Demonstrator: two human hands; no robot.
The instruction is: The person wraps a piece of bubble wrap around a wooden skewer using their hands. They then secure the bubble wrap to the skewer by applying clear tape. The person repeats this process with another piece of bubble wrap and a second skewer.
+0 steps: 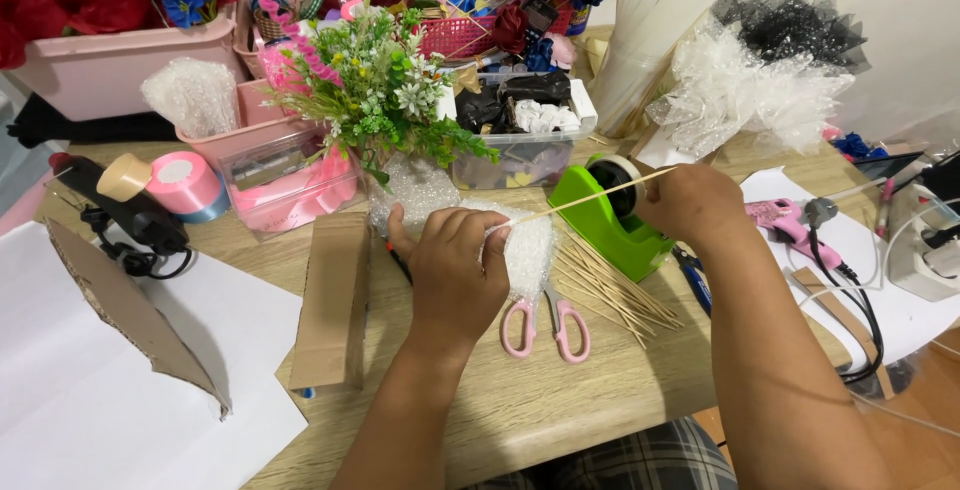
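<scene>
A home craft table: artificial flowers (pixel 385 90), ribbon rolls (pixel 185 185), glue gun (pixel 780 222).

Both forearms come up from the bottom edge of the frame, bare, angled toward the middle. Left hand (pixel 455 265) sits just left of center, palm down, fingers curled in, thumb poking out to the left. Right hand (pixel 690 202) is higher, right of center, closed in a loose fist with knuckles up.

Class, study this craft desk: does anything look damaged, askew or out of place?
Yes. The cardboard sheet at the left has a ragged, torn edge and overhangs the white paper. The thin wooden sticks lie fanned in a loose heap beside the pink scissors, not bundled.
</scene>
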